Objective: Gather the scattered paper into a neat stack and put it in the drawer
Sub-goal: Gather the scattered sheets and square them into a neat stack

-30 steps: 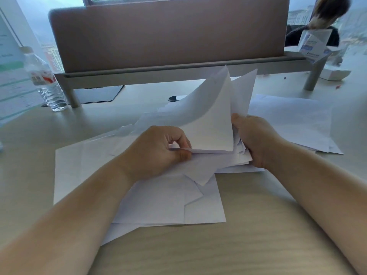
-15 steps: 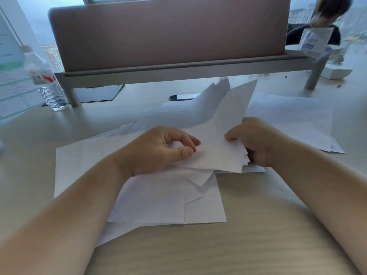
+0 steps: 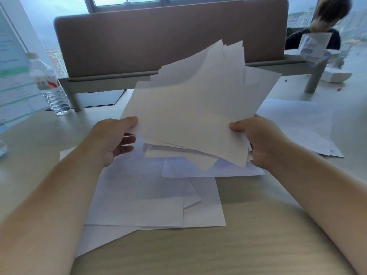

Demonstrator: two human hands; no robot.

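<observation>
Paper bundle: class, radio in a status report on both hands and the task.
Left hand and right hand each grip the lifted bundle. Edges uneven. Loose sheets on desk.

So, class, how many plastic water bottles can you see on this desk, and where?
1. The one water bottle stands upright at the far left of the desk, beside the partition leg. Others may be hidden behind the raised paper bundle.

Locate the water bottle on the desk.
In the head view the bottle stands upright at the far left of the desk, beside the left leg of the partition.
</observation>
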